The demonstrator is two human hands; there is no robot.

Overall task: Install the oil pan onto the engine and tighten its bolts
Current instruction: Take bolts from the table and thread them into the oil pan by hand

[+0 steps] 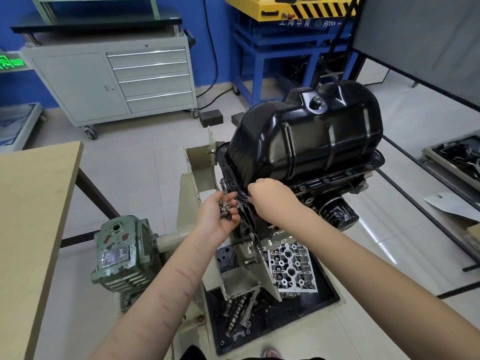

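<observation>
standing over a pale tiled floor [145,162], you face a cream engine stand [200,167] with the engine [335,183] mounted upside down on it. the black oil pan [306,141] sits on top of the engine, its flange lying along the block's rim, drain plug facing up. a black oil filter [337,214] sticks out on the near right side of the engine.

your left hand [220,216] is cupped palm up, fingers curled round a cluster of bolts [224,210], just left of the pan's near corner. your right hand [272,198] is at that near corner of the flange, fingers bent together and pressed to the rim; whether they pinch a bolt there you cannot tell.

below the engine, a cylinder head [291,268] and a camshaft [235,318] lie in the stand's dark tray [322,300]. a green gearbox [122,258] sits at the stand's near left.

a wooden table [31,229] edge runs close along the left. far left stands a grey tool cabinet [111,81] on castors, against a blue wall [220,35]; far centre, a blue frame [262,55] carries a yellow machine [291,6]. a parts tray [457,157] lies on the floor at the right. open floor lies between table and stand, and to the right of the engine.
</observation>
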